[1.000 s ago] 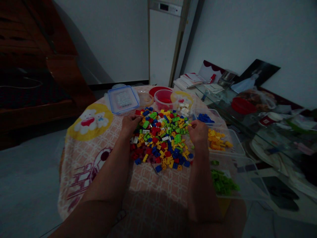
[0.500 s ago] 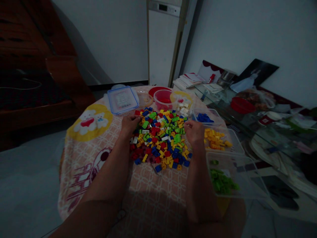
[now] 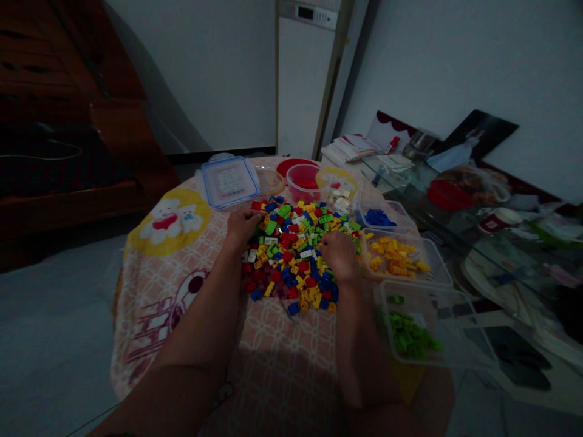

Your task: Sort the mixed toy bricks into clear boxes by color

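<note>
A loose pile of toy building bricks (image 3: 291,243) in red, blue, yellow, green and white covers the middle of the table. At the pile's upper left edge is my left hand (image 3: 242,229), fingers bent and drawn together beside red and blue bricks; what they hold, if anything, is too dark to make out. My right hand (image 3: 340,252) reaches over the right part of the pile, its fingers curled closed down on the bricks, their tips partly hidden. Right of it stand clear boxes with yellow bricks (image 3: 395,258), green bricks (image 3: 412,337) and blue bricks (image 3: 379,217).
At the back of the table are a blue-rimmed lid (image 3: 230,182), a round tub (image 3: 304,185), a red lid (image 3: 291,165) and some white bricks (image 3: 340,199). A patterned cloth (image 3: 277,346) covers the table. A cluttered glass table (image 3: 478,240) stands to the right.
My right hand has moved left from the pile's right edge, beside the boxes, onto the bricks. The left hand has stayed at the pile's left edge. The view has shifted slightly.
</note>
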Available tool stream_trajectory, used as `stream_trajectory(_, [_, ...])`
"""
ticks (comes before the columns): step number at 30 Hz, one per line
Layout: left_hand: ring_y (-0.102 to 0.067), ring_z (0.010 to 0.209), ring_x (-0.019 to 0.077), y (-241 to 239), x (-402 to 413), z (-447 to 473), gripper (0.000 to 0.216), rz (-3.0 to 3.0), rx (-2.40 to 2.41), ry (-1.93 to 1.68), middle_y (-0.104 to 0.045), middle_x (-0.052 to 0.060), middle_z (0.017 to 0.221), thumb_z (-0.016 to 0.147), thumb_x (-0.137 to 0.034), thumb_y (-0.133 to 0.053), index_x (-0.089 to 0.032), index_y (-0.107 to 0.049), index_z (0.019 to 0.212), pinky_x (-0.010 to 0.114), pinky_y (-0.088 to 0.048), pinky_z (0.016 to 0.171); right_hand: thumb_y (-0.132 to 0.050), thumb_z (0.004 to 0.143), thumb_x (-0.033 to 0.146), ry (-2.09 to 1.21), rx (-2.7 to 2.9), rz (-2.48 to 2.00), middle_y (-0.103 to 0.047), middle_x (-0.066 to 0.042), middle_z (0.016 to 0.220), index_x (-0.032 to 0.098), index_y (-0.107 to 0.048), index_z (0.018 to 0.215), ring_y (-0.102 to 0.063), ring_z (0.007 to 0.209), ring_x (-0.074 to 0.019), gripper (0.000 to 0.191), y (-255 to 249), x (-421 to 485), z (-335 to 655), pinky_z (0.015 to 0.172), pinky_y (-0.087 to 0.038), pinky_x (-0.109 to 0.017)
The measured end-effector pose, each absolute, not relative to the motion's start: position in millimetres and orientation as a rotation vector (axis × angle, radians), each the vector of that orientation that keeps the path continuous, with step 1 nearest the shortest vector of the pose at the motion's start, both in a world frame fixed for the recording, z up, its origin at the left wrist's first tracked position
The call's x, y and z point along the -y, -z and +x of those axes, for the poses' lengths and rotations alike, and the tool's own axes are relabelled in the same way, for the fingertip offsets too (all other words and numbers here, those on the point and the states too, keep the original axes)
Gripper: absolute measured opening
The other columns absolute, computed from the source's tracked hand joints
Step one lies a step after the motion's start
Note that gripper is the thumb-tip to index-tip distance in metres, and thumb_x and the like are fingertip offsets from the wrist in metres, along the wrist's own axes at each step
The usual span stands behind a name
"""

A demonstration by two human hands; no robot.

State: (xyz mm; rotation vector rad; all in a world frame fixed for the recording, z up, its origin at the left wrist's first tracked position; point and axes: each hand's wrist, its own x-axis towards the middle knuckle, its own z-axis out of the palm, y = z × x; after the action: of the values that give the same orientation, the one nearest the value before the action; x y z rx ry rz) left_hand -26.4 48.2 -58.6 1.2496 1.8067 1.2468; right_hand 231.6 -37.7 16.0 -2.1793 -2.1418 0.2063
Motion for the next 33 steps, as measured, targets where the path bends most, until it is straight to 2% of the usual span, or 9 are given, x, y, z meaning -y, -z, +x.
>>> stream_trajectory(10, [-0.072, 0.089, 0.0216, 63.0, -53.1, -28.8, 0.028, 1.264, -1.805, -1.246, -0.082, 0.005, 0.092, 0.073, -0.027, -0.067, -0.019, -0.086, 0.091, 0.027, -0.053, 0.078, -0.064, 0.093, 0.027, -0.297, 2.001, -2.107, -0.081, -0.008, 0.101, 0.023, -0.082, 0.093, -0.074, 0.099, -0.0217, 0.018, -19.8, 37.4, 235.2, 0.084, -0.052, -0.027])
stream_trajectory(16, [-0.072, 0.084, 0.0202, 61.2, -51.3, -27.6, 0.029, 1.255, -1.799, -1.244, -0.082, 0.005, 0.088, 0.073, -0.027, -0.066, -0.017, -0.086, 0.092, 0.026, -0.052, 0.075, -0.064, 0.092, 0.027, -0.307, 1.8, -2.047, -0.081, -0.007, 0.098, 0.021, -0.081, 0.093, -0.074, 0.093, -0.0202, 0.018, -26.9, 34.4, 250.8, 0.084, -0.051, -0.027])
stream_trajectory(22, [-0.071, 0.082, 0.0201, 56.6, -48.9, -25.4, 0.026, 1.24, -1.803, -1.254, -0.081, 0.003, 0.084, 0.072, -0.026, -0.067, -0.018, -0.086, 0.088, 0.026, -0.052, 0.074, -0.064, 0.088, 0.024, -0.014, 1.412, -2.243, -0.079, -0.011, 0.091, 0.02, -0.08, 0.093, -0.074, 0.091, -0.0258, 0.017, -30.8, 38.9, 281.7, 0.083, -0.053, -0.032])
stream_trajectory(27, [-0.07, 0.079, 0.0191, 53.9, -47.4, -24.0, 0.027, 1.221, -1.802, -1.247, -0.08, 0.003, 0.083, 0.072, -0.025, -0.066, -0.017, -0.086, 0.089, 0.026, -0.051, 0.073, -0.063, 0.088, 0.024, 0.125, 1.141, -2.335, -0.079, -0.016, 0.104, 0.018, -0.078, 0.112, -0.074, 0.098, -0.0306, 0.03, -35.0, 46.7, 302.9, 0.084, -0.054, -0.037])
stream_trajectory(29, [-0.069, 0.079, 0.0188, 54.2, -47.1, -24.3, 0.027, 1.236, -1.811, -1.242, -0.08, 0.003, 0.083, 0.072, -0.025, -0.066, -0.018, -0.086, 0.089, 0.026, -0.051, 0.072, -0.062, 0.089, 0.025, 0.107, 1.169, -2.295, -0.079, -0.016, 0.106, 0.017, -0.078, 0.115, -0.074, 0.099, -0.0307, 0.032, -36.1, 46.3, 303.7, 0.085, -0.054, -0.037])
stream_trajectory(33, [-0.069, 0.079, 0.0195, 55.6, -47.3, -26.0, 0.028, 1.284, -1.82, -1.218, -0.08, 0.003, 0.083, 0.073, -0.027, -0.067, -0.018, -0.086, 0.092, 0.026, -0.05, 0.07, -0.057, 0.093, 0.024, -0.054, 1.422, -2.104, -0.081, -0.012, 0.097, 0.017, -0.081, 0.105, -0.074, 0.092, -0.0267, 0.028, -35.2, 40.1, 286.2, 0.083, -0.052, -0.032])
